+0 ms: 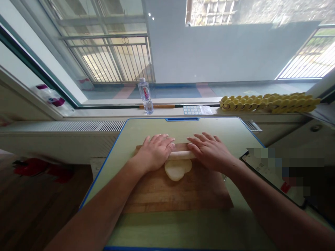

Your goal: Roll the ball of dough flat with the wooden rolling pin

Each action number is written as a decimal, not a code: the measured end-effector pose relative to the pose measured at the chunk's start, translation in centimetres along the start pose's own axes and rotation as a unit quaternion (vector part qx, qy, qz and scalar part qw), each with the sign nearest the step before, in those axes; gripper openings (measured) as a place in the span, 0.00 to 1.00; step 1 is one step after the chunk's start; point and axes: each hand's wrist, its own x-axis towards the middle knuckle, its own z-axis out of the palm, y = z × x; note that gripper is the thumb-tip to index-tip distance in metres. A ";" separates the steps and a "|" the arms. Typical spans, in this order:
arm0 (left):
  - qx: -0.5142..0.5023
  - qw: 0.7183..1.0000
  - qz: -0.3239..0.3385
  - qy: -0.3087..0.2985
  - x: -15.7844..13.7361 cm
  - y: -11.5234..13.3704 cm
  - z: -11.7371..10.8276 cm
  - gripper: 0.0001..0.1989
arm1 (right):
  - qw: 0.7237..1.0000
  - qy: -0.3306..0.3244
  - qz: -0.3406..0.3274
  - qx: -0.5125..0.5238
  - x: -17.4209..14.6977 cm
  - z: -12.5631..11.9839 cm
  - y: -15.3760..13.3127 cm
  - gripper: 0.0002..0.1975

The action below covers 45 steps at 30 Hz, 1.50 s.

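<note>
My left hand (157,151) lies flat over the left end of a pale rolling pin (180,155), its fingers stretched forward. On the right end of the pin rests my right hand (206,150), palm down, fingers spread and not wrapped round it. Both ends of the pin are hidden under my palms. Just on the near side of the pin is a flat piece of pale dough (176,170), rounded with a smaller lobe at its right; the pin covers or touches its far edge. Under it all is a brown wooden cutting board (175,200).
The board lies on a pale green table (222,127) with a blue edge. A phone-like device (272,177), partly blurred, lies at the right. On the windowsill stand a clear plastic bottle (146,96) and yellow stacked trays (269,103). A radiator (62,126) is at the left.
</note>
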 end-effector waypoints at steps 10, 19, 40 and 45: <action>0.002 0.997 0.004 -0.073 -1.5 1.0 -1.3 0.30 | 0.997 -0.030 -0.066 0.026 -1.3 -1.4 0.5 0.28; 0.015 0.998 0.006 -0.058 -2.2 2.5 -1.0 0.29 | 0.995 -0.033 -0.076 0.058 -1.8 -1.2 0.4 0.33; 0.041 0.997 -0.069 -0.004 -0.6 2.9 -1.2 0.30 | 0.994 0.084 0.065 0.022 -0.8 -0.1 -2.1 0.30; 0.054 0.996 -0.051 -0.045 -1.3 3.0 -1.7 0.31 | 0.998 0.002 -0.019 0.058 -1.1 -1.2 -1.2 0.28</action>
